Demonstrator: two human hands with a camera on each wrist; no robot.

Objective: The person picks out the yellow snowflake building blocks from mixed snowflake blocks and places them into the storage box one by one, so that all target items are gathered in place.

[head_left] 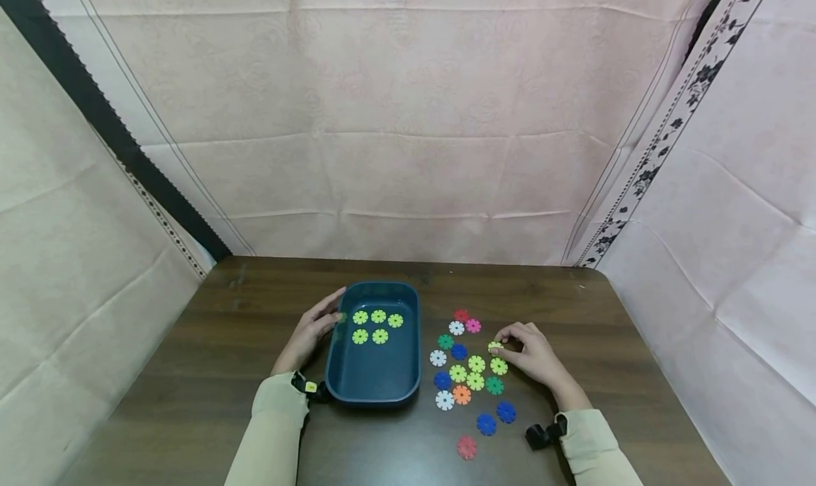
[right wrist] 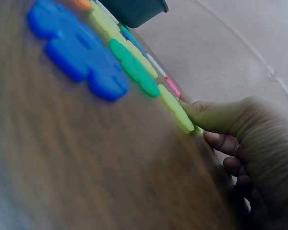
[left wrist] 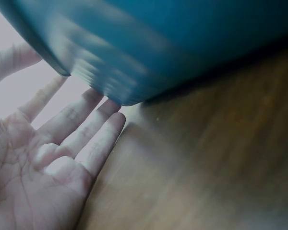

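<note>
A dark blue tray (head_left: 382, 392) lies on the table with several yellow-green notched plastic discs (head_left: 380, 336) in its far half. Along the tray's left side is my left hand (head_left: 312, 332), its fingers extended against the outer wall (left wrist: 149, 52) and up at the rim. To the right of the tray, my right hand (head_left: 528, 353) pinches a yellow-green disc (head_left: 494, 346) between thumb and forefinger, at the edge of a loose group. Just nearer than this disc lies another yellow-green disc (head_left: 499, 366); a green disc (right wrist: 134, 67) and a blue disc (right wrist: 79, 50) appear closer to the wrist camera.
Between tray and right hand are more discs: white (head_left: 445, 400), orange (head_left: 462, 394), blue (head_left: 443, 380), pink (head_left: 473, 326) and red (head_left: 461, 316). A reddish disc (head_left: 467, 448) lies at the front. Pale cloth (head_left: 408, 153) hangs behind the brown table (head_left: 255, 316) and at both sides.
</note>
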